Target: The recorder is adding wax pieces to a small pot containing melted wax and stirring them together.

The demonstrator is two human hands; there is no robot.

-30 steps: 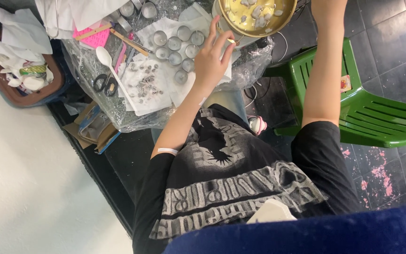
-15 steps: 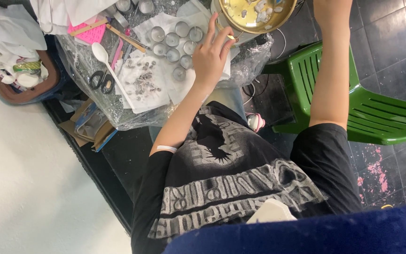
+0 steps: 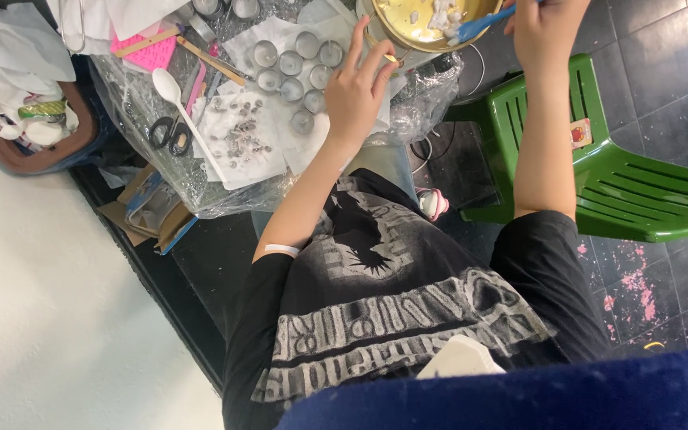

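Note:
A gold metal pan (image 3: 416, 24) with white lumps in it stands at the top of the head view on a plastic-covered table. My right hand (image 3: 547, 32) grips a blue spatula (image 3: 479, 25) whose tip is in the pan. My left hand (image 3: 356, 95) lies beside the pan, fingers spread, fingertips against its rim. Several small round metal cups (image 3: 290, 64) sit on white paper just left of that hand.
A white spoon (image 3: 189, 119), black scissors (image 3: 169, 134), a pink mould (image 3: 153, 52), wooden sticks (image 3: 209, 62) and small metal bits (image 3: 240, 135) lie on the table. A brown tray (image 3: 33, 155) of crumpled paper is at the left. A green plastic chair (image 3: 623, 199) stands right.
My right hand, cut off at the top edge before, has come into view holding the blue spatula in the pan. My left hand stays at the pan's rim.

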